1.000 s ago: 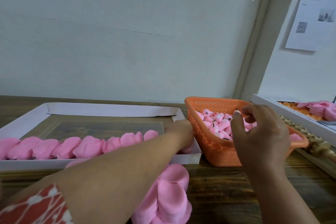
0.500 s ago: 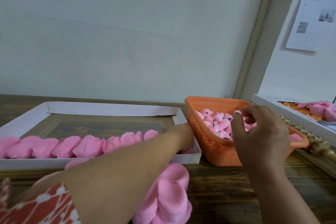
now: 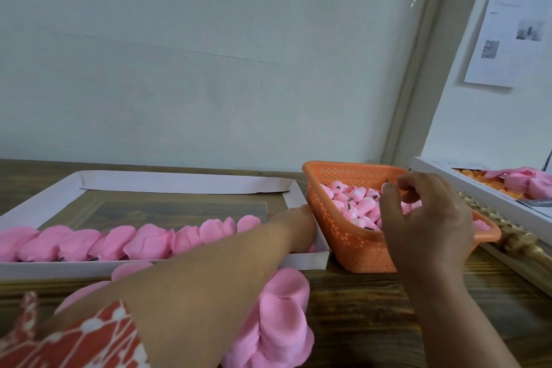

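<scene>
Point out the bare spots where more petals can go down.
Free: the white tray's floor between the petal row and its far wall; the wood table right of the petal pile. Crowded: orange basket, tray's near edge.

Printed sheet (image 3: 513, 24) on wall (image 3: 209, 54)

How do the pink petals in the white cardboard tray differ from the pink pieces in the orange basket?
The petals in the white tray are larger and flatter; the pieces in the orange basket are smaller and plumper. The petals lie in one overlapping row; the pieces are heaped loosely. Both are pink.
</scene>
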Available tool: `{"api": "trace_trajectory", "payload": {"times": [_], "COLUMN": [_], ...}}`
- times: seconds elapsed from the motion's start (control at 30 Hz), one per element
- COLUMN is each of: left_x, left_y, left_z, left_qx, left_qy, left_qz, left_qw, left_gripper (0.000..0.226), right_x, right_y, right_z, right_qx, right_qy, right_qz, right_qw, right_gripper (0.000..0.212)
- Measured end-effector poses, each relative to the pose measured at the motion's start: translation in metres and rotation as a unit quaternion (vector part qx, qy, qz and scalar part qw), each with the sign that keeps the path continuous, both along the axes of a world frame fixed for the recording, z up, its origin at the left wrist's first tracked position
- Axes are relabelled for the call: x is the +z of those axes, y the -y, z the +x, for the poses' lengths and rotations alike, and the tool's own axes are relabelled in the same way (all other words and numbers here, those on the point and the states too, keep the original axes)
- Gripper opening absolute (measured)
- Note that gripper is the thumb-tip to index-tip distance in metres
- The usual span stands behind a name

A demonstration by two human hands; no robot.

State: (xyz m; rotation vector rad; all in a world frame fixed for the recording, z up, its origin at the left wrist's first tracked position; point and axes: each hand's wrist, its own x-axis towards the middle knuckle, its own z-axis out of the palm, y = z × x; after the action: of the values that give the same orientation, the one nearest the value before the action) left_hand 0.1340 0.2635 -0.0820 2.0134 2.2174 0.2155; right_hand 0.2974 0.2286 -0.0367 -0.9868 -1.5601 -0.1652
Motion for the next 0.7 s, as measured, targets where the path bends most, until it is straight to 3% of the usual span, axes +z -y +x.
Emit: {"api": "trace_trajectory", "payload": {"times": [0.33, 0.5, 0.6, 0.7], "left_x": [0.006, 0.008, 0.007, 0.008], "left_y": [0.003, 0.005, 0.004, 0.005], "left_z": [-0.001, 0.002, 0.0, -0.002], "left_qx": [-0.045, -0.047, -0.039, -0.014], "left_qy": [-0.063, -0.011, 0.008, 0.039], "left_qz": [-0.042, -0.032, -0.032, 0.0], "left_qw": [0.996, 0.998, 0.999, 0.999], "left_gripper": [0.029, 0.028, 0.01, 0.024], "right_x": [0.035, 0.03, 0.018, 0.013], "right_y": [0.028, 0.037, 0.036, 0.039], "right_z": [0.017, 0.033, 0.038, 0.039], "right_qx": [0.07, 0.082, 0.081, 0.091], "right_qy": [-0.048, -0.048, -0.039, -0.036], "right_qz": [0.048, 0.038, 0.0, -0.028], "right_qw": [0.995, 0.995, 0.996, 0.995], "right_gripper": [0.008, 0.009, 0.006, 0.005]}}
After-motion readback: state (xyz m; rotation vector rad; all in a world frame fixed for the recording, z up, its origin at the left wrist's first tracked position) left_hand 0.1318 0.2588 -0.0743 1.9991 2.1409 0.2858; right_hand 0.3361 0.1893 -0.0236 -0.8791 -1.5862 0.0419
